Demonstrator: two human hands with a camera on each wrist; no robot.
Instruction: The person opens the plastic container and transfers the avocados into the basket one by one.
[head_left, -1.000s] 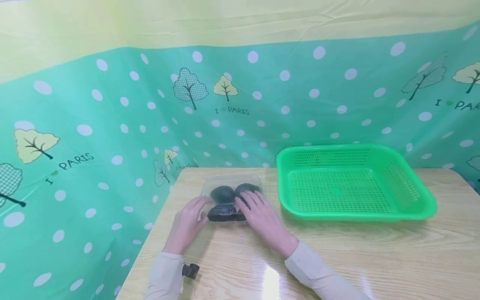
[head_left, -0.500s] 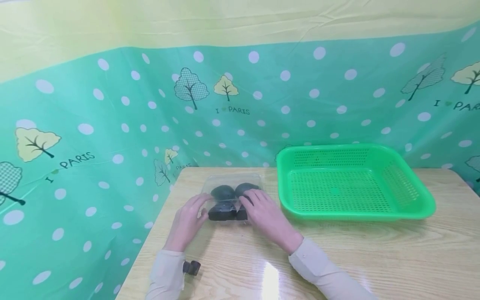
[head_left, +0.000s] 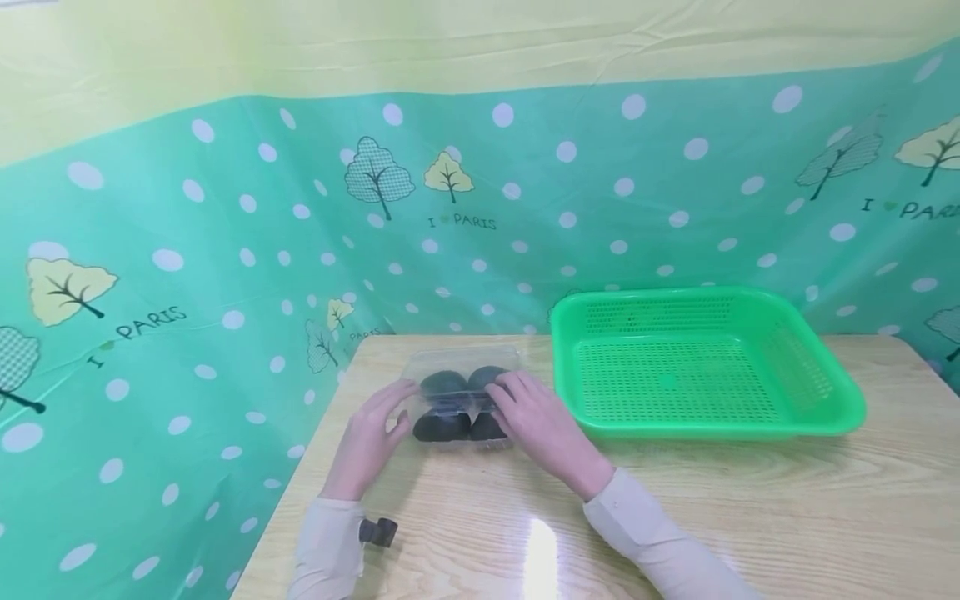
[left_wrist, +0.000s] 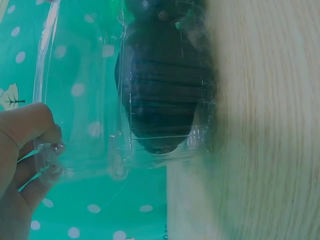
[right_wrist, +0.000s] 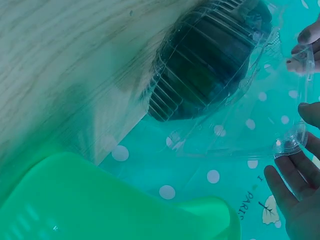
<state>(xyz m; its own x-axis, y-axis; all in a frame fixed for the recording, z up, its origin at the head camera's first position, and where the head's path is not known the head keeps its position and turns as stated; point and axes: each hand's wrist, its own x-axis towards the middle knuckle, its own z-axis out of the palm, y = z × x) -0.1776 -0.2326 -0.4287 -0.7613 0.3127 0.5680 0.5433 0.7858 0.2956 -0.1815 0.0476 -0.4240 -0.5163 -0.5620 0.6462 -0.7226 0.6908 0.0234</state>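
Note:
A clear plastic clamshell box with several dark oval fruits, avocado-like, rests on the table. Its lid stands partly raised in the wrist views. My left hand pinches one corner of the lid, thumb and fingers around the edge in the left wrist view. At the opposite corner, my right hand grips the edge between thumb and fingers in the right wrist view. Through the ribbed wall of the box a dark fruit shows. My right fingers partly cover the fruits on the right in the head view.
Just right of the box stands a green perforated basket, close to my right forearm. The wooden table meets a green dotted curtain behind and to the left. A small black device sits by my left sleeve.
The front edge of the lid has risen from above the front fruits. Both hands have moved slightly up with it, the right one also a little to the right.

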